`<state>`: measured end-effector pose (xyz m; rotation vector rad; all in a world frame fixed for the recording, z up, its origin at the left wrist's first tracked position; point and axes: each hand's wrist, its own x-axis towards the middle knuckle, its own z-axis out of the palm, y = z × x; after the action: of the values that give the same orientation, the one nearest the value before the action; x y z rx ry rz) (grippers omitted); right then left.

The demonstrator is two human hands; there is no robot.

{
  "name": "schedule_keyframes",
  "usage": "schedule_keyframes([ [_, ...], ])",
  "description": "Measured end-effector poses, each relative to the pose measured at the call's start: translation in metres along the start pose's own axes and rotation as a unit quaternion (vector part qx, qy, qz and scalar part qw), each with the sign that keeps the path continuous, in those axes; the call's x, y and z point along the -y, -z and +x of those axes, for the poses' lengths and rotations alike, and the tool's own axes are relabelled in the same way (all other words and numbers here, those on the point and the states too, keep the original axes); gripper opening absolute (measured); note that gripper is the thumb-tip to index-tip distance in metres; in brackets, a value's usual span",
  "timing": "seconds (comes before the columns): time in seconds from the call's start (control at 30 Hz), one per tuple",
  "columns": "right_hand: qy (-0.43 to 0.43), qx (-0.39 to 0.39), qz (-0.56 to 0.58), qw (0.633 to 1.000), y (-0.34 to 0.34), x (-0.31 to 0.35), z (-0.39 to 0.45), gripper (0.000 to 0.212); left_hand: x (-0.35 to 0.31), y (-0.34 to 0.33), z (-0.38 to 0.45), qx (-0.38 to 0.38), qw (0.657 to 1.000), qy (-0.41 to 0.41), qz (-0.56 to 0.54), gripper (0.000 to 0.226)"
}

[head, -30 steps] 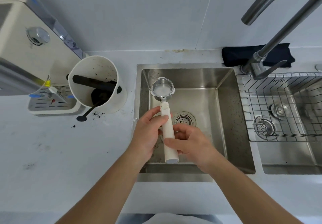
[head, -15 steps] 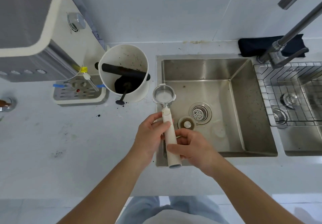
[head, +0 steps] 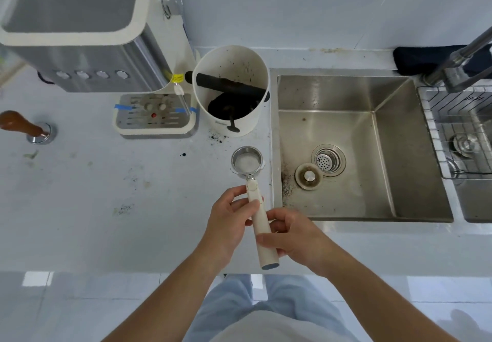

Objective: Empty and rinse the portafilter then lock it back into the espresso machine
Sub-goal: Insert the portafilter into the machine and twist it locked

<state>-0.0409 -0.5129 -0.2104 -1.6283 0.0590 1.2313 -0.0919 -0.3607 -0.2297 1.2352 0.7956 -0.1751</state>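
The portafilter [head: 247, 161] has a steel basket that looks clean inside and a long cream handle. It hovers over the white counter just left of the sink [head: 386, 208]. My left hand [head: 229, 219] grips the upper part of the handle, thumb on top. My right hand [head: 295, 237] grips the lower part of the handle from the right. The espresso machine [head: 87, 35], cream and steel, stands at the back left with its drip tray [head: 154, 115] in front.
A white knock box [head: 231, 88] with dark grounds and a black bar stands between machine and sink. A wooden-handled tamper [head: 29, 126] lies at far left. The sink holds a drain strainer [head: 328, 159] and a loose plug [head: 308, 176]. A wire rack [head: 458, 134] and faucet [head: 463, 59] are at right.
Both hands have carried the portafilter leftward, out from over the sink to above the counter. My view has shifted left, bringing the espresso machine and tamper into sight.
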Motion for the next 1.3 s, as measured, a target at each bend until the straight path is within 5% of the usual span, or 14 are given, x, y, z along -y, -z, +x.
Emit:
schedule_keyframes([
  [0.13, 0.002, 0.023, -0.012, 1.0, -0.021, 0.0, 0.005, 0.035, 0.005, 0.023, -0.006, -0.025, 0.999, -0.004, -0.022, 0.029],
  [0.33, -0.009, 0.075, 0.004, 0.997, -0.05, 0.012, 0.018, 0.053, 0.002, 0.058, -0.009, -0.052, 0.998, -0.021, -0.031, 0.03],
  [0.77, -0.009, 0.152, -0.004, 0.988, -0.101, 0.042, 0.051, 0.05, -0.024, 0.124, -0.006, -0.08, 0.995, -0.053, 0.002, 0.03],
  [1.0, -0.004, 0.157, -0.007, 0.988, -0.122, 0.068, 0.068, 0.046, -0.062, 0.161, -0.003, -0.067, 0.99, -0.065, 0.102, 0.025],
  [1.17, 0.003, 0.157, -0.002, 0.988, -0.135, 0.089, 0.087, 0.049, -0.116, 0.196, -0.013, -0.111, 0.945, -0.194, 0.241, 0.019],
  [1.3, 0.008, 0.16, 0.02, 0.987, -0.145, 0.106, 0.102, 0.052, -0.179, 0.215, -0.023, -0.168, 0.849, -0.361, 0.346, 0.027],
])
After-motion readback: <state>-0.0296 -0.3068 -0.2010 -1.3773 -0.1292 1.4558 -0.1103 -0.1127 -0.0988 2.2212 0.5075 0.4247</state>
